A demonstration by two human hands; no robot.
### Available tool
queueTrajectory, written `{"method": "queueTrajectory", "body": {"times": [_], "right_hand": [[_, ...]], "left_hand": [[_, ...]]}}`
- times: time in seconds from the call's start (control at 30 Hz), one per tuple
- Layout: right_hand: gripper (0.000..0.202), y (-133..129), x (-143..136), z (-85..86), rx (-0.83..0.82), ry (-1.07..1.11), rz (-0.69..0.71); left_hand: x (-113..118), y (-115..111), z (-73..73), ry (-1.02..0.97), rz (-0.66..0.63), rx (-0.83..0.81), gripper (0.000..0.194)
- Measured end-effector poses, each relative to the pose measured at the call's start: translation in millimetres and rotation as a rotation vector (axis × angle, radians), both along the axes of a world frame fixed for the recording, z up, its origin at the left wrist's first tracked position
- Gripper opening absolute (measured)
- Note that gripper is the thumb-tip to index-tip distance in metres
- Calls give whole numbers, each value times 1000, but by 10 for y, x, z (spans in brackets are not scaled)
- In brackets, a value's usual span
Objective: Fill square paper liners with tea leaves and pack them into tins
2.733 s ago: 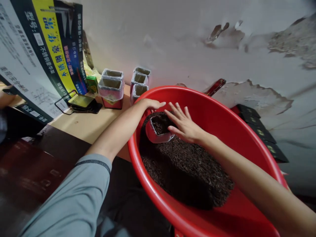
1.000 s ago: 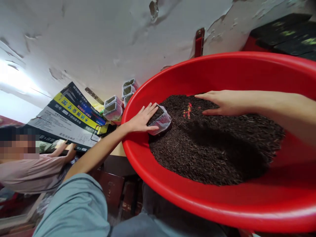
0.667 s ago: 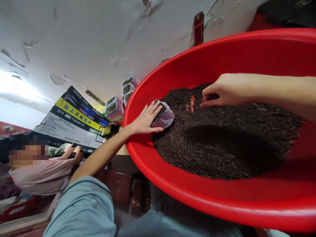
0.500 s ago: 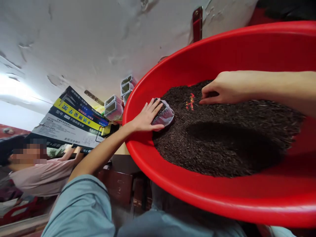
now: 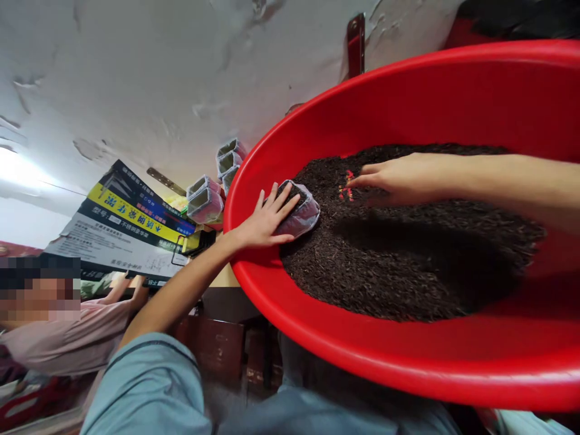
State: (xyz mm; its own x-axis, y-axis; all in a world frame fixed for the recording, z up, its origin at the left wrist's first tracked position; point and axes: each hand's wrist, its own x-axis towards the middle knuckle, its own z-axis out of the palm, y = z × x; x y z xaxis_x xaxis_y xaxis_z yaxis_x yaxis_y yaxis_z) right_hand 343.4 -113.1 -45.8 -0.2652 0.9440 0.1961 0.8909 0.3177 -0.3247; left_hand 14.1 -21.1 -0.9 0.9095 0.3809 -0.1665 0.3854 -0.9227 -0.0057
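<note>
Dark soil [image 5: 344, 266] lies in a large red tub [image 5: 290, 338]. A clear plastic pot [image 5: 304, 219] with soil in it rests tilted at the tub's left side. My left hand [image 5: 268, 222] lies on the pot with its fingers spread. Small red and yellow pieces [image 5: 348, 186] sit in a little pile on the soil. My right hand [image 5: 385, 180] is over the soil beside the pile, its fingertips at the pieces. Its index finger is stretched out; the other fingers are partly hidden, and nothing held can be made out.
Several clear pots [image 5: 206, 199] stand outside the tub's left rim, by the pale wall [image 5: 181, 78]. A printed black, yellow and white box [image 5: 131, 223] is at the left. Beyond it, a person in a pink top [image 5: 77, 332] has both arms reaching toward the box.
My right hand has moved left to the red and yellow pieces, its fingers more stretched out. My left hand's fingers have spread a little on the pot.
</note>
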Motion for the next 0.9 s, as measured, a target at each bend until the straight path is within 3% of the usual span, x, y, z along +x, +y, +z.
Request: {"method": "queueTrajectory", "body": {"times": [0.1,0.2,0.33,0.7,0.83,0.9], "right_hand": [[70,-16,-259,-167,135,-65,236],[78,0,-530,-345,244,-64,381],[90,24,-675,-511,249,-98,451],[88,4,-630,-474,188,-84,417],[87,-17,-621,-385,62,-9,446],[89,-15,-632,-294,-27,95,437]], "left_hand": [[-71,-58,42,-125,11,52,110],[-122,-62,-31,-134,8,47,110],[-89,-31,-188,-44,23,4,111],[98,-24,-276,-34,17,10,109],[123,24,-209,-63,50,-157,122],[92,83,-152,-189,156,-246,114]]}}
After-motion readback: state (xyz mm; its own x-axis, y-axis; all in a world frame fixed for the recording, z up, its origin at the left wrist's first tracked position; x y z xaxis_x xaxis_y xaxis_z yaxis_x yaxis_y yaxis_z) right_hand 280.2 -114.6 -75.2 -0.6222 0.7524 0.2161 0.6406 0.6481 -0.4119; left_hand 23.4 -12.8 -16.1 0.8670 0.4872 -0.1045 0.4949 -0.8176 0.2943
